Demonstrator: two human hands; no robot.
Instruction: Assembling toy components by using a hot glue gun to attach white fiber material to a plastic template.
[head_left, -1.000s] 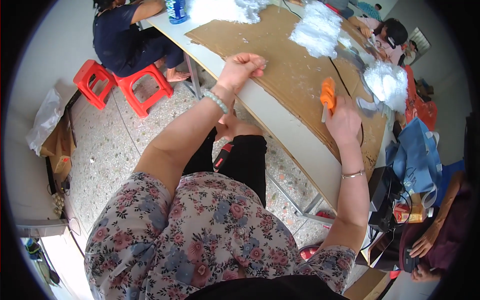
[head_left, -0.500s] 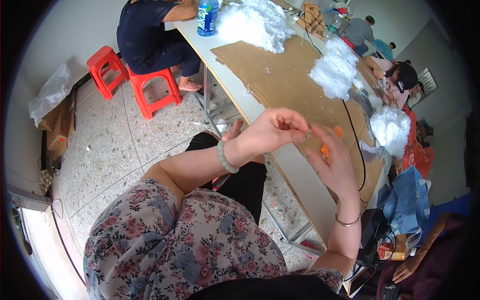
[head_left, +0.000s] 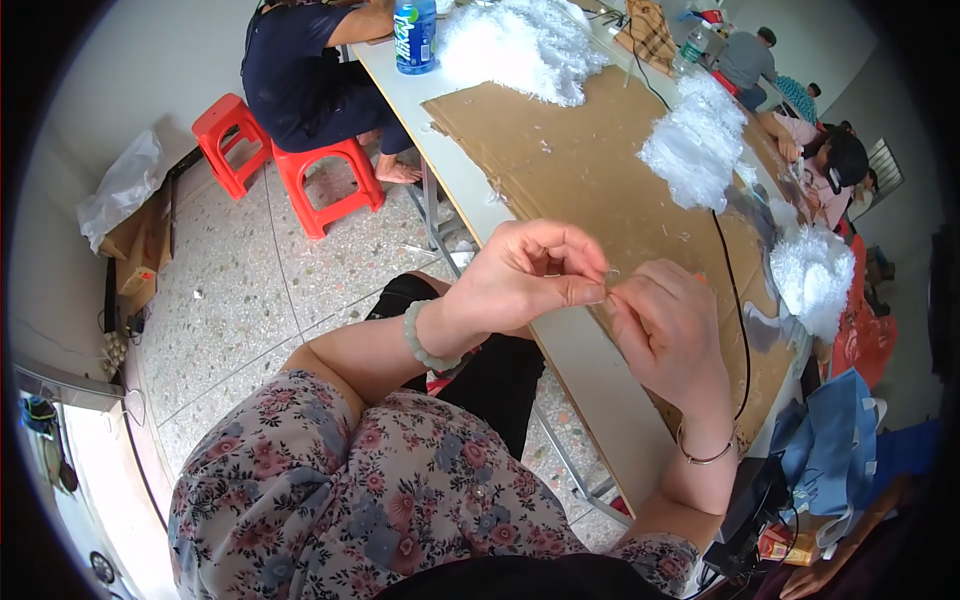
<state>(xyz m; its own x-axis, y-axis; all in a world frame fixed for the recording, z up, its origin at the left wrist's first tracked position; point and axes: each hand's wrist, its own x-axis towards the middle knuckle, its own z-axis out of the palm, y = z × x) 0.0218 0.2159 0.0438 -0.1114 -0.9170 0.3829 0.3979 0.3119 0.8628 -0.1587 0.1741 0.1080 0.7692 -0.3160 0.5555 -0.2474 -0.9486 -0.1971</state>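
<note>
Over the table's near edge my two hands meet, fingertips almost touching. My left hand (head_left: pixel 520 280), a pale green bead bracelet (head_left: pixel 418 335) at its wrist, pinches a tiny, thin, clear curved piece (head_left: pixel 613 271) between thumb and forefinger. Its exact kind is too small to make out. Close on its right, my right hand (head_left: pixel 672 325) has thumb and forefinger pressed together at the same spot, its other fingers curled. Whatever it grips is hidden by the fingertips. A bangle (head_left: pixel 706 458) circles that wrist. Brown cardboard (head_left: pixel 560 170) lies on the table beyond.
Fluffy heaps of clear, whitish strands (head_left: pixel 520 50) lie on the table, another pile (head_left: pixel 695 140) farther right. A blue bottle (head_left: pixel 415 38) stands at the far left edge. A black cable (head_left: pixel 735 290) crosses the cardboard. Red stools (head_left: pixel 325 185) and a seated person (head_left: pixel 310 80) are at left.
My right hand's fingers have closed from a looser spread into a pinch beside the left fingertips. Orange spots seen by that hand are now mostly covered. The view has shifted slightly.
</note>
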